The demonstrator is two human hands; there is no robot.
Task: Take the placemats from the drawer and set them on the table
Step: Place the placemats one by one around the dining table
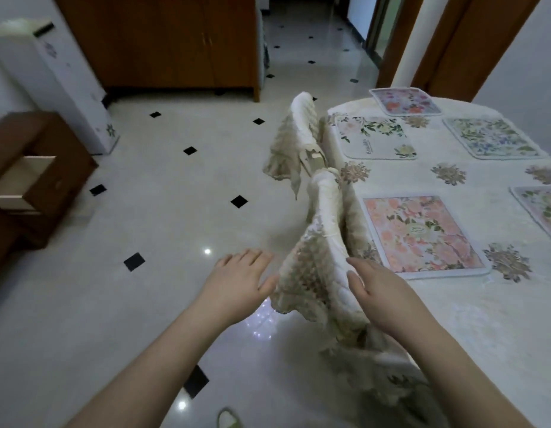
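Observation:
Several floral placemats lie flat on the table (471, 316), which wears a cream cloth: a pink one (422, 236) nearest, a white one with yellow flowers (376, 137), a blue-green one (490, 137), a pink one at the far end (405, 101), and one cut off at the right edge (543, 208). The drawer (24, 177) stands pulled out of a dark wooden cabinet at the left. My left hand (237, 279) hovers over the floor with fingers straight, holding nothing. My right hand (379, 288) is held out beside the cover of the near chair (320, 267), fingers relaxed.
A second covered chair (298, 137) stands farther along the table's left side. A white appliance (51, 84) and a brown cupboard (163, 41) line the back wall. Glossy tiled floor (163, 242) stretches between the drawer and the table. A green slipper (227, 418) shows at the bottom.

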